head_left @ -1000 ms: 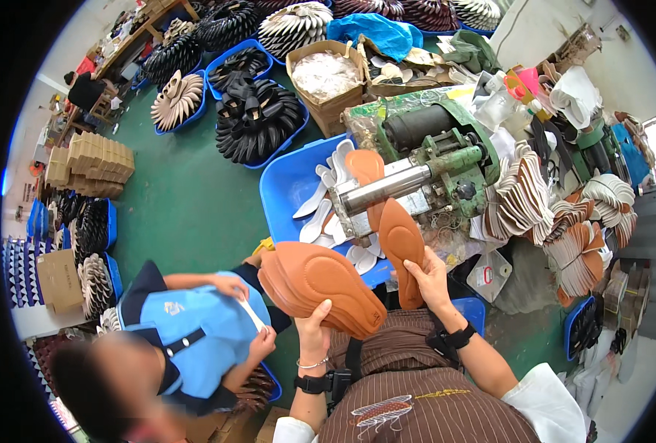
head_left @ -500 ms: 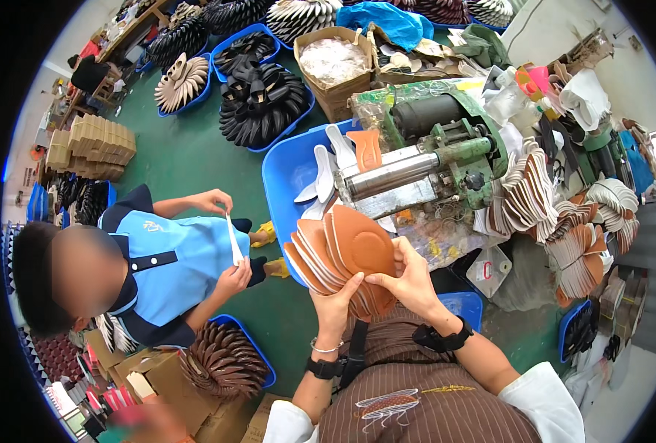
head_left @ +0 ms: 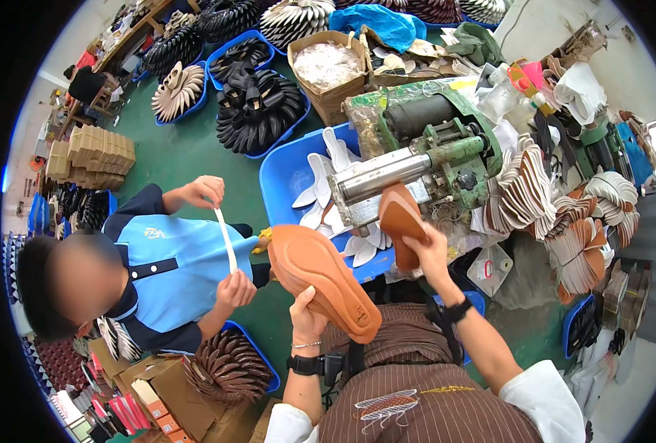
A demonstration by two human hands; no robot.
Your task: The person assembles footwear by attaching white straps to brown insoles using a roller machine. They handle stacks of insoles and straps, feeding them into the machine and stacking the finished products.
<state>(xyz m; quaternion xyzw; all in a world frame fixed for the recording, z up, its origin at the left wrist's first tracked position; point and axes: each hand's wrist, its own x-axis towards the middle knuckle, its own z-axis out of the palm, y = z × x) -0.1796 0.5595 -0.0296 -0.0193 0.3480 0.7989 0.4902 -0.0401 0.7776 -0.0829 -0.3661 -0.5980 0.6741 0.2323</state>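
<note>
Apparently the handling stood partway along, for the brown insoles were split between two holds on the near side of the green roller machine point(head_left: 453, 155). The left hand point(head_left: 308, 316) had its fingers closed around a thick insole stack point(head_left: 315, 269), thumb along its edge, and held it up in the air, to the left of the machine and nearer the person's striped apron point(head_left: 424, 376). The right hand point(head_left: 431, 253) had its fingers drawn narrow on a smaller brown batch point(head_left: 400, 221), just in front of the machine's roller end; from where I stood, I could not tell whether it was one insole or several, nor whether it touched the machine. So, as I judged it, one stack was gathered and roughly lined up, while the smaller batch had not joined it. To the machine's left, partly hidden by it, a blue tub point(head_left: 272, 181) held white sole-shaped pieces point(head_left: 319, 177) lying loose, seemingly not yet gathered. Just beside the machine's right, a fanned bundle point(head_left: 521, 193) of white-edged insoles stood, with a second bundle point(head_left: 579, 255) farther right and nearer; both looked already grouped. Left of the machine, well apart from it, a co-worker in a blue shirt point(head_left: 180, 247) held out a white strip point(head_left: 226, 238).
</note>
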